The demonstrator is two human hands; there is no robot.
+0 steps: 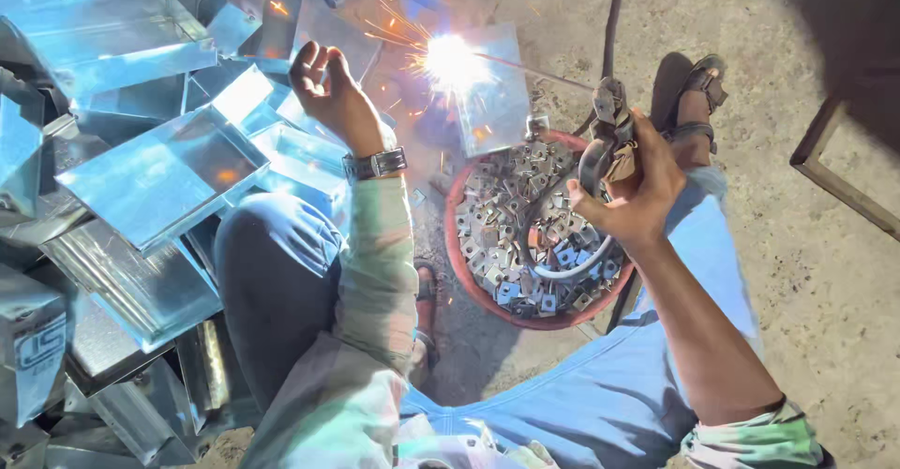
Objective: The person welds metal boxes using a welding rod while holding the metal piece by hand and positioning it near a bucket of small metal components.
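Now one right hand (630, 195) grips one electrode holder (607, 132); left hand (330, 92) raised

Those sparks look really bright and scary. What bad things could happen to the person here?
1. Sparks fly from the bright arc close to the bare left hand, which is raised with open fingers; it might get burned.
2. The feet wear open sandals on the ground near the sparks, so a hot bit could land on skin.
3. The right hand grips the electrode holder without a glove, so heat could reach it.
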